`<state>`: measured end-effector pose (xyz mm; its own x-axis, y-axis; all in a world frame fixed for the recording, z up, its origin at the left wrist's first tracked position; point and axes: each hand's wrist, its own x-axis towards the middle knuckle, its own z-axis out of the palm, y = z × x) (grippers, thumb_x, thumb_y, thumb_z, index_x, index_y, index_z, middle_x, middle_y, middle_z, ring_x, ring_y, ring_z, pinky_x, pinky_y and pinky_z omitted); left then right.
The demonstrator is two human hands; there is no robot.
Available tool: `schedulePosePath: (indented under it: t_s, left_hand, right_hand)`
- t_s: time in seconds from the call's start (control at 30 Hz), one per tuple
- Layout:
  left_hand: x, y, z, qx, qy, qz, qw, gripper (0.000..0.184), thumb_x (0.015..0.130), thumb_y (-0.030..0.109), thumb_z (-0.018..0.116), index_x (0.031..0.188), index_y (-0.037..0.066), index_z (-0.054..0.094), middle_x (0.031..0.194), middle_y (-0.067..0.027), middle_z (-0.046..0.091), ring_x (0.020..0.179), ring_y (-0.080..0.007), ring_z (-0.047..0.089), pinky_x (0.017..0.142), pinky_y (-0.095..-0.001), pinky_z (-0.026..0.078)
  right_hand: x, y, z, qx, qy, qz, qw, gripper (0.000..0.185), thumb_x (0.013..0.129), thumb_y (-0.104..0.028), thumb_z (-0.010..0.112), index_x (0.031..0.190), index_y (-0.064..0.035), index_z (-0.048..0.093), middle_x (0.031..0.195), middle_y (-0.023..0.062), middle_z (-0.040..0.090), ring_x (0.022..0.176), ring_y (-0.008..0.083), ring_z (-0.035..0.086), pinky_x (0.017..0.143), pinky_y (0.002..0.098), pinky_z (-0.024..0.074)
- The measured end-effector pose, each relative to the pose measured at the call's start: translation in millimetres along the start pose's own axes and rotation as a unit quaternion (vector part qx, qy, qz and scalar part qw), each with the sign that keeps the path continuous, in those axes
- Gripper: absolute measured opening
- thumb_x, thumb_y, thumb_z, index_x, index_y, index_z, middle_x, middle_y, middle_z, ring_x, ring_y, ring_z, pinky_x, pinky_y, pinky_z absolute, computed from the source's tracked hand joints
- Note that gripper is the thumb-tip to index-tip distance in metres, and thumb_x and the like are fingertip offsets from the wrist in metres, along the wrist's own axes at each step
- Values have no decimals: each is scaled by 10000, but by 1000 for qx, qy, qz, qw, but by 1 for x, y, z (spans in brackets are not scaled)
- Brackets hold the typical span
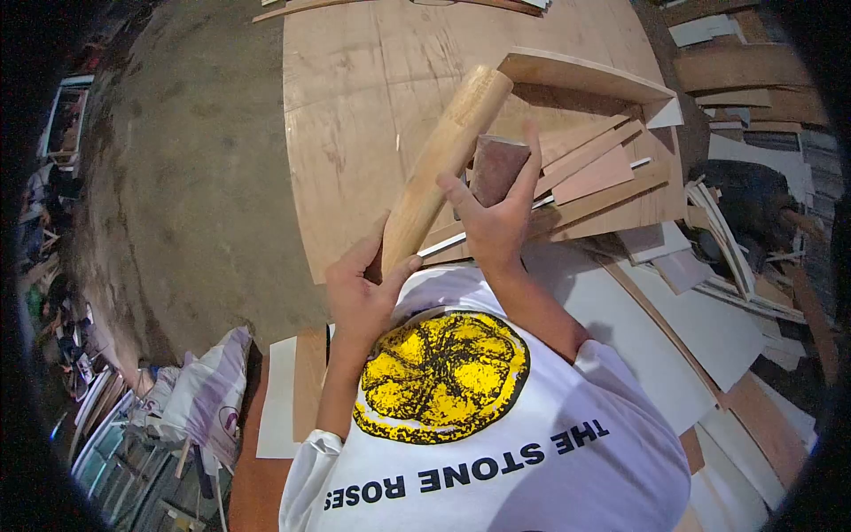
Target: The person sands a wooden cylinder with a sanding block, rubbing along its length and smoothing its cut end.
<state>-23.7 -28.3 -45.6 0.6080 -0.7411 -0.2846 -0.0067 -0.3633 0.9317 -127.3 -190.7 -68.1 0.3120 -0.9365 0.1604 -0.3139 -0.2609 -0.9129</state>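
My left hand [362, 282] is wrapped around the lower end of a pale round wooden post [443, 155], which tilts up and to the right. In my right hand [498, 217] is a sanding block [498, 168] with a brownish-red abrasive face, gripped between thumb and fingers. The block is close to the right side of the post; I cannot tell whether they touch. Behind both hands lies a large plywood sheet [341, 133].
On the plywood's right half rest several wooden strips [603, 146] and an angled board piece [589, 73]. White panels [620, 337] and offcuts pile up to the right. A white sack [208, 381] stands at lower left, beside bare floor [195, 177].
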Motion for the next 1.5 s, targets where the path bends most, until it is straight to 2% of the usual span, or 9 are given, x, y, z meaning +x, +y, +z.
schedulePosePath:
  t_s: [0.3, 0.4, 0.53, 0.83, 0.9, 1.0, 1.3, 1.4, 1.5]
  left_hand:
    - [-2, -9, -3, 37, 19, -1, 999, 691, 852, 73, 901, 1477, -43, 629, 1121, -116, 788, 969, -95, 673, 831, -256, 550]
    - [0, -10, -5, 40, 20, 9, 999, 691, 845, 94, 908, 1471, -30, 641, 1043, -81, 771, 895, -76, 636, 769, -239, 527]
    - [3, -8, -7, 67, -3, 25, 997, 679, 834, 114, 916, 1451, -16, 665, 908, -23, 709, 778, -52, 559, 677, -232, 478]
    - [11, -8, -5, 132, -23, 71, 988, 676, 801, 182, 934, 1414, 17, 700, 719, -58, 504, 625, -96, 448, 582, -273, 416]
    - [19, -21, -3, 119, -24, 103, 987, 686, 796, 189, 939, 1416, 23, 700, 713, -58, 513, 621, -103, 455, 583, -281, 423]
    - [25, -25, 0, 141, -25, 111, 983, 702, 787, 207, 947, 1422, 39, 700, 715, -71, 536, 613, -126, 472, 588, -297, 439]
    - [39, -44, 13, 240, -39, 144, 959, 720, 750, 301, 962, 1394, 90, 720, 836, -139, 718, 678, -255, 685, 667, -382, 545]
    - [48, -66, 16, 300, -50, 137, 943, 704, 743, 323, 953, 1373, 101, 731, 855, -136, 738, 740, -292, 729, 698, -415, 559]
    - [60, -81, 19, 345, -74, 59, 934, 658, 775, 376, 919, 1351, 114, 738, 863, -141, 745, 751, -324, 732, 718, -436, 563]
  right_hand:
    - [-5, -3, -5, 47, -108, 66, 991, 1238, 728, -243, 1007, 1653, -19, 215, 1386, 230, 589, 1234, 327, 634, 1072, 448, 515]
    - [-4, -1, -6, 22, -78, 3, 997, 1172, 751, -245, 993, 1629, -5, 255, 1325, 222, 630, 1199, 316, 654, 1051, 443, 527]
    - [6, 0, -15, 36, -24, 63, 997, 1059, 799, -292, 959, 1597, 9, 331, 1303, 219, 650, 1200, 311, 661, 1053, 440, 523]
    - [4, 11, -25, 28, 74, 10, 997, 996, 843, -291, 921, 1611, -1, 358, 1372, 225, 614, 1240, 312, 627, 1077, 444, 500]
    - [-7, 9, -29, 7, 58, 23, 998, 969, 874, -237, 892, 1638, -6, 343, 1471, 213, 551, 1333, 293, 551, 1133, 441, 454]
    - [-14, 18, -28, -53, 67, -36, 996, 1034, 786, -290, 957, 1601, -11, 385, 1305, 246, 643, 1176, 371, 661, 1030, 485, 523]
    - [-29, 38, -22, -111, 34, -69, 991, 659, 986, -218, 728, 1566, -27, 480, 1295, 250, 646, 1193, 432, 644, 1057, 510, 500]
    - [-29, 73, -14, -104, 34, -54, 993, 625, 981, -222, 734, 1526, -13, 510, 1333, 269, 642, 1230, 455, 641, 1063, 522, 500]
    - [-30, 88, -9, -144, -50, 61, 986, 565, 987, -246, 733, 1461, 2, 549, 1357, 289, 633, 1249, 478, 633, 1051, 530, 512]
